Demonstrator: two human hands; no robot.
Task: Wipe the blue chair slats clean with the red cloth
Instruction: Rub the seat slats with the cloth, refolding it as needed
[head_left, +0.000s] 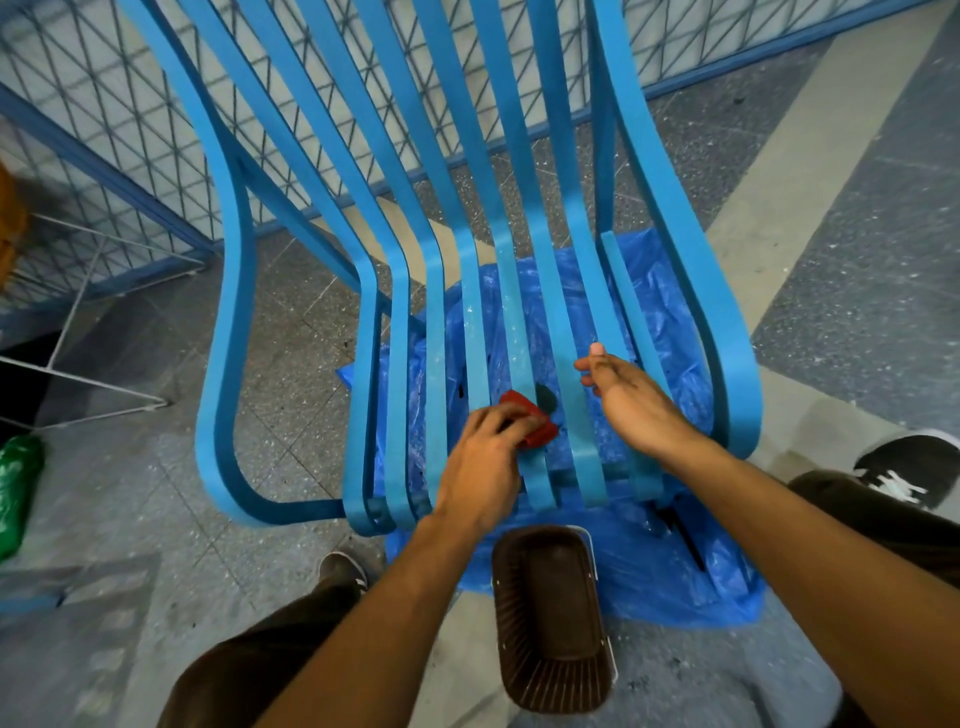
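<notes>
Seen from the head view, the cloth (531, 420) is gripped in the left hand (483, 460), whose fingers are curled round it, and it is pressed against the seat slats (475, 322) of the chair (228, 312), near the middle of the seat's front end. The right hand (631, 397) is held just to the right of the cloth, over the slats on that side, with its fingers straight and spread and nothing grasped; whether the slats are touched by it cannot be told. White specks are seen on the middle slats. A blue plastic sheet (665, 582) is spread on the floor (857, 208) under the seat, and a brown bin (556, 680) is stood at its near edge, between the two forearms. A mesh fence (130, 104) is seen behind the chair.
</notes>
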